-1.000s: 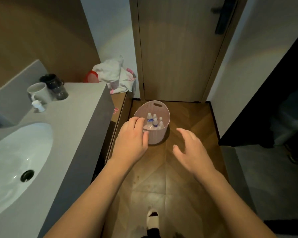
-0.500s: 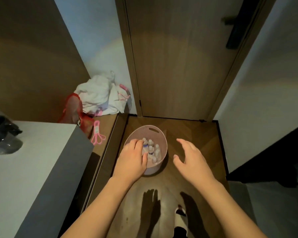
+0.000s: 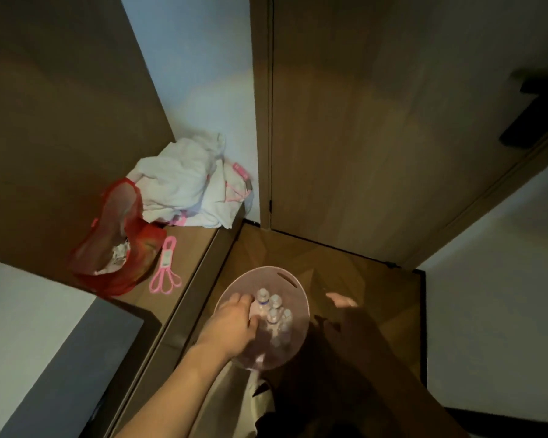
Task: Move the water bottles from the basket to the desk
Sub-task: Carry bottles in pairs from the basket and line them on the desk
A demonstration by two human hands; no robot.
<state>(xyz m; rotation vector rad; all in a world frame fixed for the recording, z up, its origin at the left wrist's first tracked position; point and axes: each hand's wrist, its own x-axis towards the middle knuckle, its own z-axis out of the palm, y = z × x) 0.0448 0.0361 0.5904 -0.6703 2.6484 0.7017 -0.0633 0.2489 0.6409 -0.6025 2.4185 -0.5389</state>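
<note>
Several small clear water bottles with pale caps stand upright, close together, inside a round pinkish basket that has a slot handle cut into its far wall. The basket rests on the wooden herringbone floor, near the foot of a closed wooden door.

The left hand reaches down into the basket from its near-left rim, fingers extended among the bottles; whether they curl round one is hidden by the back of the hand, so its grasp cannot be told. The right hand lies in deep shadow just right of the basket, outside its rim; fingers appear loosely spread and released, holding nothing, with only the fingertips catching light.

To the left of the basket runs a low wooden ledge. On it lie a pink looped strap, a red translucent bag containing crumpled material, and a heap of white cloth against the pale wall. At lower left a corner of a grey worktop with a dark side panel is visible. A dark door handle shows at the right edge.
</note>
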